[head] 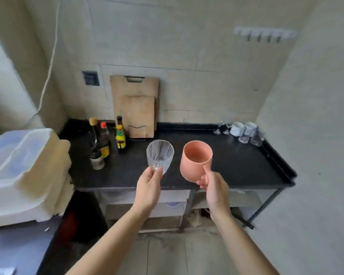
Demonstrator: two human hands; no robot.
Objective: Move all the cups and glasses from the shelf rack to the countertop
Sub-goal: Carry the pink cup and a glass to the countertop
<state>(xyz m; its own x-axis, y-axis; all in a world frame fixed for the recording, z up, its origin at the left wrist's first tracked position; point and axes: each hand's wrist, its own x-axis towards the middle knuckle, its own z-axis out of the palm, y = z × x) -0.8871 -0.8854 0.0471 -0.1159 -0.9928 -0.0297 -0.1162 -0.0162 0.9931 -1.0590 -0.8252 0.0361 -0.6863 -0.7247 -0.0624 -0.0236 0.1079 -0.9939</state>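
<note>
Holding two at once here, one per hand. Left hand (148,187) has its fingers and thumb pinched on the bottom of a clear ribbed glass (160,155), on what looks like a small handle. Right hand (215,189) is curled round the handle of a pink cup (195,161), thumb on top. Both are up in the air over the front edge of the black counter (236,165), around the middle of it, side by side but not touching, with the glass on the left. Both tip back a bit, so you look right into the open mouths.

Back right corner of the counter has a cluster of glassware (244,132) packed close together: a couple of small stemmed glasses, two pale cups, some clear tumblers. It's too blurry to count properly. Back left corner has a bunch of sauce bottles (103,139), dark ones plus one with a yellow label and one with a red cap. Two wooden cutting boards (135,108) lean upright against the wall at the back edge, the smaller one in front of the bigger one. Off the counter's left edge sits a big white plastic container (24,171). Up on the wall there's a hook rail (264,34) over the right side and a dark socket (90,78) above the bottles.
</note>
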